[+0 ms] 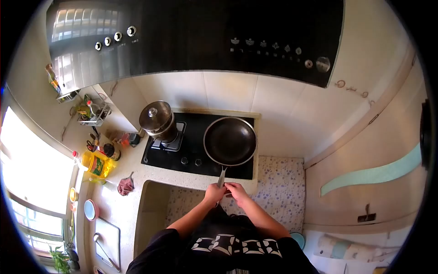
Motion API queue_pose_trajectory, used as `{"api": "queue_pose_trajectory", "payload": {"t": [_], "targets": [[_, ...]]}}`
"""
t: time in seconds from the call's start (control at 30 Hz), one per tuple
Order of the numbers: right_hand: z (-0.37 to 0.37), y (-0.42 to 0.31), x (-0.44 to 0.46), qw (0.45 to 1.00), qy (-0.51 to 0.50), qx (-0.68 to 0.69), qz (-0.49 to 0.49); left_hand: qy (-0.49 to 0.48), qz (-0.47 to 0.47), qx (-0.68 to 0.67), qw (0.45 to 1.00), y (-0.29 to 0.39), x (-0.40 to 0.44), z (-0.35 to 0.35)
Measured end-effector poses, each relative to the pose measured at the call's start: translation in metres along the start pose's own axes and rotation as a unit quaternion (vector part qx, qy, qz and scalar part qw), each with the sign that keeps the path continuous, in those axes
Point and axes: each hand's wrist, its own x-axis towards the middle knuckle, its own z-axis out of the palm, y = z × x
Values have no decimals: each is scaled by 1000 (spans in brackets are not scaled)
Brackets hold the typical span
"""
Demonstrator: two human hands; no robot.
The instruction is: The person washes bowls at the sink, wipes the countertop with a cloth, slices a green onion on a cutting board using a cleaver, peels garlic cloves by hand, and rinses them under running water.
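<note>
Black and round, the pan [230,141] sits on the right side of the dark stove [191,148], and its handle [221,177] points back at the person. The left hand [213,194] is on the handle, with its fingers curled and clamped around it. The left arm [189,213] comes up from the lower left and slants in to the middle. The right arm [261,213] slants in from the other side, so the two arms lean together like a tent. The right hand [236,191] is just beside the left one, with its fingers bent in toward the handle. I cannot tell if those fingers touch the handle or pinch anything. Both hands are in front of the black shirt [210,260], near the front edge of the counter [246,185]. On the stove's left side sits a pot [165,135] with a shiny lid [156,116].
</note>
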Motion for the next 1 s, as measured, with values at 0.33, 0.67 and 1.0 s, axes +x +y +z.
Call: {"api": "queue_pose_trajectory", "payload": {"t": [0.33, 0.67, 1.0], "targets": [[3, -30, 37, 1000, -3, 20, 9, 17, 20, 14, 1000, 26, 40, -17], [-8, -31, 50, 1000, 3, 13, -2, 11, -2, 6, 1000, 52, 35, -16], [-10, -34, 50, 1000, 19, 5, 0, 19, -1, -8, 1000, 59, 35, -12]]}}
